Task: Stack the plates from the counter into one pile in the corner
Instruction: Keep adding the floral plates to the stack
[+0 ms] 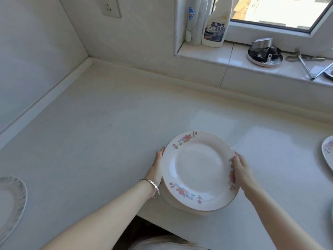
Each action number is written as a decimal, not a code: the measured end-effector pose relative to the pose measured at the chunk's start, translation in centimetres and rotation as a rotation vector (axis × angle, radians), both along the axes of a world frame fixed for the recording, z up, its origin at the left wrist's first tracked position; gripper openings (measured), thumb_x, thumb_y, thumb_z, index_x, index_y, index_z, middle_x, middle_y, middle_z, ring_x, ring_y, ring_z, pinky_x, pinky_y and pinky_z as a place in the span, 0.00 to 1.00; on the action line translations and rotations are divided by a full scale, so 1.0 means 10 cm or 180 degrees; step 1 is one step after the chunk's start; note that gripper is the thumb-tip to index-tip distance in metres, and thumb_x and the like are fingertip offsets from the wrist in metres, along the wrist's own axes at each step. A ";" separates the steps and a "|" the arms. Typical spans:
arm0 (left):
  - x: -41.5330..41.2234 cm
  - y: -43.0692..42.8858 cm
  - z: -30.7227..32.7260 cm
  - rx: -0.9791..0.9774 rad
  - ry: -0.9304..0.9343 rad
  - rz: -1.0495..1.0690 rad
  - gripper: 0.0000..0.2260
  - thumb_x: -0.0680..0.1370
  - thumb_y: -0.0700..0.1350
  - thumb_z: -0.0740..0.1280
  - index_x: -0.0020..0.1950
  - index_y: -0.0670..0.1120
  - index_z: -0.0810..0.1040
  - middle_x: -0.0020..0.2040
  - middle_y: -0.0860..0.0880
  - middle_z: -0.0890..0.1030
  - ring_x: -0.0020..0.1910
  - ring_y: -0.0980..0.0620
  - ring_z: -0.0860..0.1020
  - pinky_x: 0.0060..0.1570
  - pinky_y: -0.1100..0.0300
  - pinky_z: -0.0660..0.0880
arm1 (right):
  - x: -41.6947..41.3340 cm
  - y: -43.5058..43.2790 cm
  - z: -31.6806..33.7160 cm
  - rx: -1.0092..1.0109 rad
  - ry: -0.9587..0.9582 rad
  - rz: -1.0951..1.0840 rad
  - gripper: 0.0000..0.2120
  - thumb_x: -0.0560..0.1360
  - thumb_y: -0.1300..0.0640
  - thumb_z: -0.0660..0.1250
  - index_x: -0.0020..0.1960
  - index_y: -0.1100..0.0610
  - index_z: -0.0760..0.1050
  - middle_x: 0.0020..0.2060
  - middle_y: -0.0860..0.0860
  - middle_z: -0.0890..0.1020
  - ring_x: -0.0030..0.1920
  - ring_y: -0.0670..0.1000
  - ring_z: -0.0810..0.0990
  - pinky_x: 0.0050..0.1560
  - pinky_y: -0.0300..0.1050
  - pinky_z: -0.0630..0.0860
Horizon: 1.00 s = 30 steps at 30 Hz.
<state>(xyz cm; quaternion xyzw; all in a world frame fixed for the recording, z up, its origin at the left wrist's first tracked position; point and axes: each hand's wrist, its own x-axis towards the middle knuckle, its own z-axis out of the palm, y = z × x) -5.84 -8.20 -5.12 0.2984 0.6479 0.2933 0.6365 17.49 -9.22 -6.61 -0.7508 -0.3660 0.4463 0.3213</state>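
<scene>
— Where is the floral plate [198, 170] sitting?
— Near the front edge of the surface [108, 132]; I'm gripping its rim with both hands, left hand [157, 168] and right hand [240, 168].
</scene>
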 end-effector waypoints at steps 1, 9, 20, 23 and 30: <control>-0.07 0.00 0.01 0.0047 0.0133 -0.0121 0.18 0.80 0.60 0.44 0.56 0.68 0.73 0.55 0.58 0.79 0.54 0.58 0.76 0.51 0.67 0.72 | -0.02 0.04 0.07 -0.0046 -0.0544 0.0139 0.16 0.79 0.58 0.54 0.65 0.57 0.71 0.59 0.54 0.77 0.59 0.54 0.73 0.56 0.45 0.67; -1.26 -0.34 0.14 0.0275 0.1091 0.0609 0.12 0.76 0.38 0.59 0.36 0.46 0.77 0.33 0.50 0.80 0.28 0.59 0.80 0.37 0.61 0.73 | -1.46 0.41 0.73 0.0478 -0.1083 0.2384 0.13 0.76 0.59 0.59 0.58 0.56 0.76 0.49 0.53 0.84 0.52 0.53 0.81 0.52 0.43 0.75; -3.56 -2.06 0.05 -0.0440 0.1880 0.2649 0.12 0.76 0.34 0.60 0.34 0.44 0.74 0.30 0.46 0.75 0.16 0.59 0.73 0.18 0.71 0.67 | -4.26 -0.27 0.30 -0.0495 -0.0036 0.4115 0.11 0.75 0.61 0.59 0.52 0.62 0.78 0.41 0.55 0.82 0.40 0.51 0.79 0.39 0.38 0.73; -3.92 -2.43 0.00 -0.0465 0.1880 0.2977 0.08 0.76 0.33 0.59 0.41 0.40 0.76 0.30 0.46 0.75 0.26 0.51 0.74 0.22 0.69 0.70 | -4.85 -0.56 -0.03 -0.1439 0.0506 0.3487 0.07 0.74 0.61 0.63 0.49 0.63 0.76 0.37 0.53 0.76 0.36 0.48 0.76 0.40 0.40 0.73; -4.40 -2.88 -0.18 -0.0428 0.1921 0.2844 0.16 0.75 0.33 0.57 0.32 0.48 0.73 0.31 0.49 0.77 0.30 0.48 0.75 0.28 0.65 0.71 | -5.84 -0.79 -0.37 -0.2323 0.2014 0.1624 0.20 0.75 0.58 0.66 0.66 0.61 0.69 0.61 0.57 0.77 0.60 0.54 0.76 0.57 0.44 0.71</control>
